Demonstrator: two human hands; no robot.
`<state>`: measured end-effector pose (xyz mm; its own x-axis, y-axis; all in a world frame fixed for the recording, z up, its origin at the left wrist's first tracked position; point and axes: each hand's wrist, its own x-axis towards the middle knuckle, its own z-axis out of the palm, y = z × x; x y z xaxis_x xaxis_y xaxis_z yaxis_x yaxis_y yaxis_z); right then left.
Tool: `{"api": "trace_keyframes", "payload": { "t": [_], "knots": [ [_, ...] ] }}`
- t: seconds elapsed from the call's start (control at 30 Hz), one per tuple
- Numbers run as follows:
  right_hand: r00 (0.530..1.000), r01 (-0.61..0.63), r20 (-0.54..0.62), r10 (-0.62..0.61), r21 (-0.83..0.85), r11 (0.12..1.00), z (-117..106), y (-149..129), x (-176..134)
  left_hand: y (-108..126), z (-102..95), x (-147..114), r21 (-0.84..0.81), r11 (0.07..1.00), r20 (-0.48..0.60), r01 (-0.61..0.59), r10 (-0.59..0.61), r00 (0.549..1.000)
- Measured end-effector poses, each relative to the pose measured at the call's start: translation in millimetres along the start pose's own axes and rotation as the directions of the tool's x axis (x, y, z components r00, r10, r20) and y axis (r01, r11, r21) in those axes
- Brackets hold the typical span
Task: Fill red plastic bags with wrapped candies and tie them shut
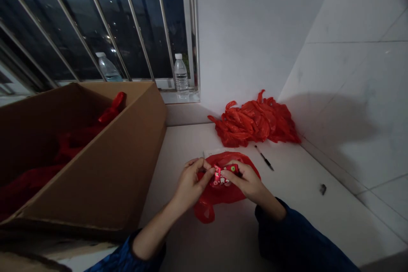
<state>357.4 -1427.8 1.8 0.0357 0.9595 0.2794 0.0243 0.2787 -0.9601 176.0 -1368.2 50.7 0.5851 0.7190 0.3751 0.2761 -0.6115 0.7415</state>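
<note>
Between my two hands is a small shiny red packet (pixel 222 178) with white and pink print and a green round mark near its right end. My left hand (pixel 194 178) pinches the packet's left edge between thumb and fingers. On the other side my right hand (pixel 247 180) is closed around its right part, thumb across the front. Directly beneath them a red plastic bag (pixel 236 195) lies spread on the white table, one handle loop stretching toward me. The packet's back is hidden.
A heap of red plastic bags (pixel 255 121) lies against the wall. A pen (pixel 264 158) and a small dark object (pixel 323 188) rest on the table (pixel 296 208). At left stands a large cardboard box (pixel 105 170) with red bags inside. Two water bottles (pixel 181 75) stand by the barred window.
</note>
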Motion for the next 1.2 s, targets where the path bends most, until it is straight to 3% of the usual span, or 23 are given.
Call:
{"api": "trace_keyframes", "payload": {
  "t": [0.23, 0.5, 0.6, 0.7, 1.0, 1.2],
  "knots": [
    [0.993, -0.116, 0.018, 0.115, 0.204, 0.972, 3, 3, 2, 2, -0.9, -1, -0.228, 0.966, 0.081, 0.123, -0.107, 0.991],
    [0.983, -0.11, -0.121, 0.138, 0.215, 0.97, 1, 6, 3, -8, -1.9, -1, -0.077, 0.989, 0.201, 0.125, -0.107, 0.974],
    [0.986, -0.138, -0.056, 0.158, 0.256, 0.957, -3, 5, 2, -9, -2.2, 1, -0.118, 0.987, 0.155, 0.111, -0.092, 0.984],
    [0.995, -0.096, -0.009, 0.101, 0.241, 0.966, -7, 0, -1, -10, -4.6, 3, -0.129, 0.985, 0.099, 0.111, -0.099, 0.99],
    [0.998, -0.029, 0.057, 0.021, 0.139, 0.99, -11, 4, 0, -7, -10.5, 4, -0.072, 0.993, 0.092, 0.09, -0.083, 0.992],
    [0.995, -0.045, 0.089, 0.034, 0.115, 0.992, -18, 6, -1, -4, -12.4, 5, -0.028, 0.998, 0.085, 0.059, -0.056, 0.995]
  ]
}}
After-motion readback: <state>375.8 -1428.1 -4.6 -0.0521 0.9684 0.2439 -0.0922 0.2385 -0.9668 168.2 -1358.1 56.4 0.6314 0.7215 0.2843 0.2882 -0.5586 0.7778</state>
